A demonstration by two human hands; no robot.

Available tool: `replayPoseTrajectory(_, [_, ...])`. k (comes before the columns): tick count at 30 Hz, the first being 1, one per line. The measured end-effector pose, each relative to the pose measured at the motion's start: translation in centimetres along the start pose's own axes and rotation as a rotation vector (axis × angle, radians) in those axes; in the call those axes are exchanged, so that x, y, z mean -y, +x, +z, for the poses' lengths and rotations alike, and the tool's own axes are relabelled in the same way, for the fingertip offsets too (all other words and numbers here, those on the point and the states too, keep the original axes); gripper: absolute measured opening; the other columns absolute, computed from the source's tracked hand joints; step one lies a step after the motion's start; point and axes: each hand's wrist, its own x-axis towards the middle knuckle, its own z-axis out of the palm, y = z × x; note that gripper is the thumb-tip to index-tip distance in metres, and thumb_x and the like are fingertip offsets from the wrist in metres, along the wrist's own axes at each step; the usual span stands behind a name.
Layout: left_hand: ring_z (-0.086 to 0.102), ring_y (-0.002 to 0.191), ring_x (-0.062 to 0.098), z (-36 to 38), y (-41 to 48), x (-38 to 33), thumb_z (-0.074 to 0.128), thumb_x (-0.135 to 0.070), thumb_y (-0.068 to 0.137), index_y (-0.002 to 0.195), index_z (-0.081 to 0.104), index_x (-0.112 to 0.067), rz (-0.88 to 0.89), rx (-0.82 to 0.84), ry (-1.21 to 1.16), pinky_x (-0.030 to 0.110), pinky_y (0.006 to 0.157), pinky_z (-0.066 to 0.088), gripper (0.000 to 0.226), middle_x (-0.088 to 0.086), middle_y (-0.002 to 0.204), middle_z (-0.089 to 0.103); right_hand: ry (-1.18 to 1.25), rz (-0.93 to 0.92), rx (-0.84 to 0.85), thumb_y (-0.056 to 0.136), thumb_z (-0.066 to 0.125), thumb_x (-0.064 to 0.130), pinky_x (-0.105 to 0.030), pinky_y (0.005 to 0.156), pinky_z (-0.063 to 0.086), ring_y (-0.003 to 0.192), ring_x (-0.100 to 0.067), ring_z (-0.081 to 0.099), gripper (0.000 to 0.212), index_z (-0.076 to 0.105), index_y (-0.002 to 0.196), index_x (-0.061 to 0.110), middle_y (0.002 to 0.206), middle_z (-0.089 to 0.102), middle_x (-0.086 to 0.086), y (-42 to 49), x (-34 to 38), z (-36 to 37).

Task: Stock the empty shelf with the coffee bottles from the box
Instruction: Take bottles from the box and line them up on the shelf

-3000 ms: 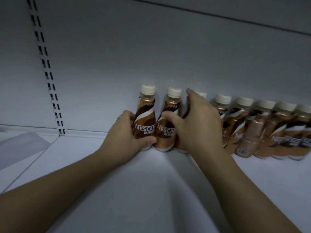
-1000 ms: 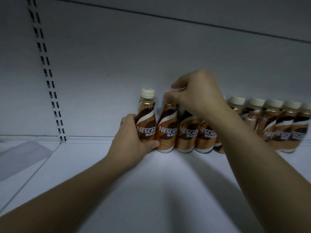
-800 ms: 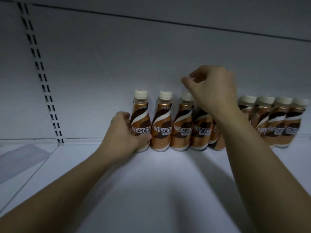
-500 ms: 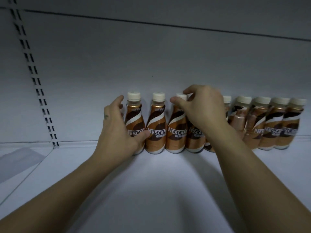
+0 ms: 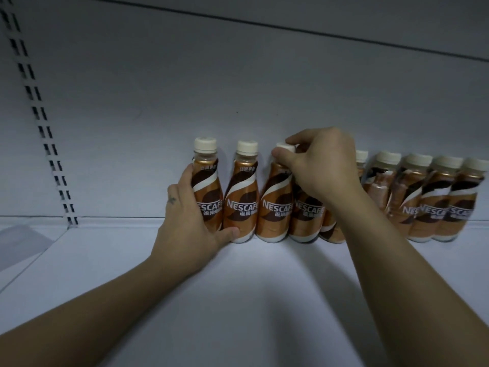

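Note:
Several brown coffee bottles with cream caps stand in a row against the back wall of the white shelf (image 5: 238, 300). My left hand (image 5: 189, 226) wraps the leftmost bottle (image 5: 207, 192) from its left side, thumb reaching the base of the second bottle (image 5: 242, 205). My right hand (image 5: 317, 168) pinches the cap and neck of the third bottle (image 5: 275, 210) from above and covers the tops of the bottles just right of it. Further bottles (image 5: 434, 205) stand at the right, some leaning. The box is out of view.
A slotted upright rail (image 5: 43, 131) runs down the back wall at the left. A thin pale sheet (image 5: 18, 239) lies on the neighbouring shelf section at far left. The shelf above shows as a dark line (image 5: 264, 25).
My right hand has come down from above the row onto the third bottle's cap. My left hand stayed on the leftmost bottle. The left bottles now stand closer and straighter.

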Motion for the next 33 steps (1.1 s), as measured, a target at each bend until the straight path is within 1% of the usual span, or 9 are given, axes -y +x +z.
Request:
replayPoseTrajectory(6, [0.034,0.132,0.023,-0.1,-0.1,-1.6,0.091,-0.043,0.044,0.141,0.0,-0.051,-0.08,0.05,-0.074,0.05,0.105,0.036,0.134,-0.011,0.139,0.024,-0.04,0.001,0.057,0.079,0.071,0.043,-0.035,0.08,0.055,0.088,-0.016,0.064,0.041,0.069,0.111,0.016,0.103,0.071,-0.003,0.2,0.1,-0.1])
replayPoseTrajectory(9, [0.021,0.14,0.025,-1.8,0.7,-3.6,0.089,-0.045,0.049,0.145,-0.006,-0.044,-0.091,-0.041,-0.049,0.049,0.11,0.025,0.135,-0.007,0.15,0.013,-0.007,-0.025,0.099,0.077,0.071,0.046,-0.029,0.08,0.051,0.095,-0.013,0.061,0.055,0.059,0.126,0.023,0.116,0.066,0.0,0.2,0.2,-0.8])
replayPoseTrajectory(11, [0.017,0.142,0.025,-3.2,1.5,-5.8,0.086,-0.044,0.056,0.147,-0.001,-0.037,0.031,-0.172,0.032,0.048,0.112,0.022,0.126,-0.004,0.154,0.01,0.048,-0.05,0.017,0.077,0.071,0.048,-0.027,0.079,0.048,0.094,-0.009,0.058,0.059,0.053,0.13,0.028,0.117,0.062,0.006,0.5,0.2,-2.2])
replayPoseTrajectory(13, [0.018,0.141,0.025,-4.2,2.3,-8.5,0.081,-0.041,0.066,0.148,0.009,-0.03,0.213,-0.239,0.102,0.042,0.111,0.023,0.11,0.002,0.153,0.018,0.097,-0.089,-0.124,0.08,0.067,0.05,-0.033,0.08,0.053,0.088,-0.008,0.061,0.048,0.058,0.122,0.03,0.108,0.06,0.013,1.2,0.2,-3.9])
replayPoseTrajectory(16, [0.031,0.134,0.022,-3.6,3.4,-12.6,0.071,-0.044,0.075,0.14,0.035,-0.026,0.379,-0.09,0.272,0.041,0.106,0.031,0.077,0.002,0.143,0.041,0.09,-0.125,-0.218,0.084,0.064,0.047,-0.032,0.076,0.053,0.078,-0.009,0.062,0.034,0.063,0.113,0.029,0.104,0.065,0.012,1.7,-1.4,-5.7])
replayPoseTrajectory(18, [0.043,0.124,0.019,-2.1,4.3,-15.1,0.068,-0.046,0.077,0.134,0.045,-0.028,0.454,0.056,0.365,0.037,0.099,0.035,0.065,-0.002,0.134,0.051,0.03,-0.103,-0.212,0.086,0.062,0.043,-0.029,0.076,0.048,0.08,-0.009,0.059,0.034,0.064,0.115,0.026,0.106,0.067,0.007,1.6,-3.6,-6.0])
replayPoseTrajectory(24, [0.054,0.102,0.021,2.6,7.4,-19.8,0.071,-0.033,0.081,0.131,0.049,-0.03,0.35,0.487,0.57,0.032,0.077,0.043,0.055,-0.001,0.125,0.057,-0.162,-0.101,-0.133,0.089,0.054,0.05,-0.029,0.075,0.044,0.094,-0.018,0.062,0.041,0.063,0.119,0.025,0.113,0.066,-0.001,0.5,-8.6,-5.8])
replayPoseTrajectory(29, [0.054,0.085,0.015,4.2,8.7,-19.3,0.072,-0.027,0.08,0.115,0.062,-0.029,0.375,0.45,0.544,0.029,0.068,0.04,0.037,-0.003,0.109,0.065,-0.17,-0.077,-0.016,0.081,0.047,0.062,-0.042,0.079,0.055,0.094,-0.017,0.065,0.055,0.06,0.123,0.029,0.109,0.069,0.0,0.9,-9.5,-5.1])
replayPoseTrajectory(33, [0.054,0.071,0.008,4.4,9.2,-18.7,0.075,-0.034,0.076,0.108,0.065,-0.028,0.353,0.421,0.454,0.023,0.054,0.038,0.034,-0.007,0.088,0.062,-0.152,-0.086,-0.037,0.084,0.053,0.055,-0.034,0.083,0.052,0.095,-0.013,0.063,0.05,0.06,0.124,0.026,0.114,0.067,0.001,1.1,-9.8,-4.9])
